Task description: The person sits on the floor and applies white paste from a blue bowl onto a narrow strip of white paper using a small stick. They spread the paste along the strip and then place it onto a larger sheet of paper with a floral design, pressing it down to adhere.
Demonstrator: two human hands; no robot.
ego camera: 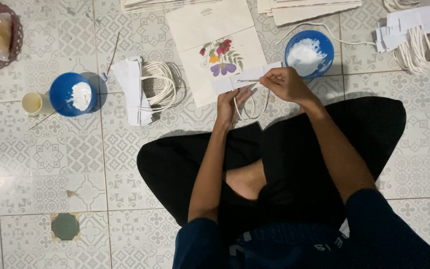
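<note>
Sitting cross-legged on patterned tile floor (46,159). Left hand (229,104) pinches a white paper strip (247,78) from below, white cord loop (250,107) hanging under it. Right hand (287,83) closed around a thin stick (247,80), tip resting on the strip. Strip sits over a paper bag with pressed flowers (215,47). Blue bowl of white paste (308,53) just beside right hand; second blue bowl (72,94), cord coil (160,87) and strip stack (133,89) off to the left.

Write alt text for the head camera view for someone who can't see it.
Seated cross-legged on a patterned tile floor, a person's left hand holds a white paper strip with a cord loop while the right hand runs a thin stick along it. Two blue bowls of white paste sit nearby.
</note>
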